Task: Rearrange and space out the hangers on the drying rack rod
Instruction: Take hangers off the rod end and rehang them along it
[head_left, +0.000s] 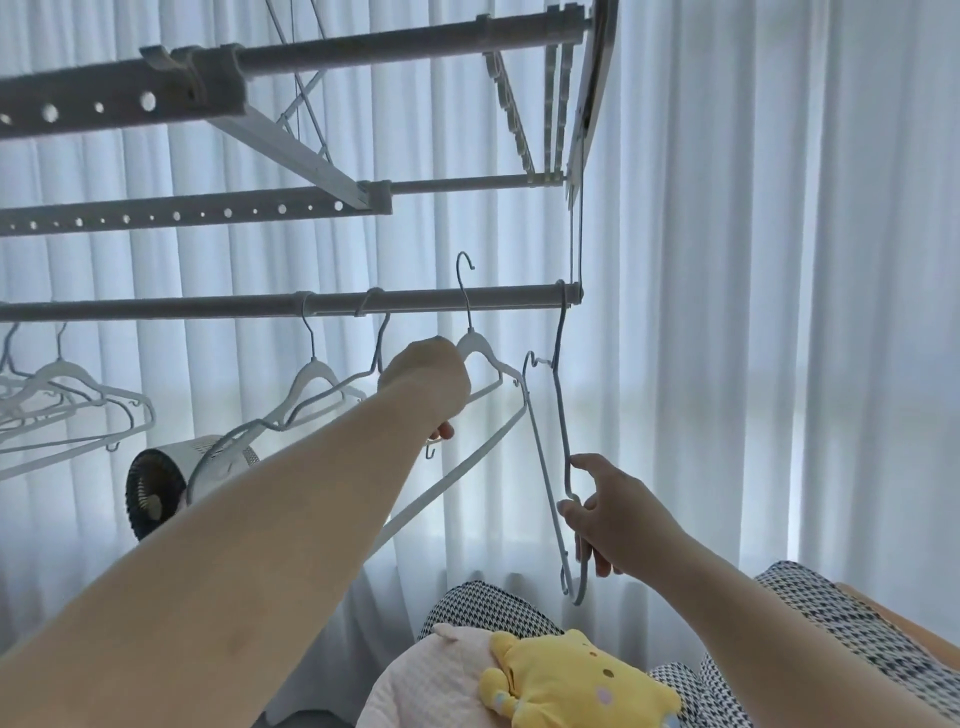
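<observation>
Nearest, a yellow soft toy lies on a pink cushion and checked cloth below the arms. Just above it the right hand has its fingers curled round the lower end of a thin hanger. This hanger dangles steeply tilted, with its hook over the very right end of the rod. Further out, the left hand is clamped on the shoulder of a white hanger, though the back of the hand hides most of its fingers. The hook of this one stands up above the rod rather than resting over it, so it appears lifted free. The step in hand looks like re-placing these two end hangers. Next, the white one calls for being carried to an open stretch of the rod, well apart from its neighbours, and lowered until the hook catches, while the thin one is held steady. Left along the rod hang two more hangers, then a crowded bunch that needs spreading. Beyond are a small fan and pale curtains.
</observation>
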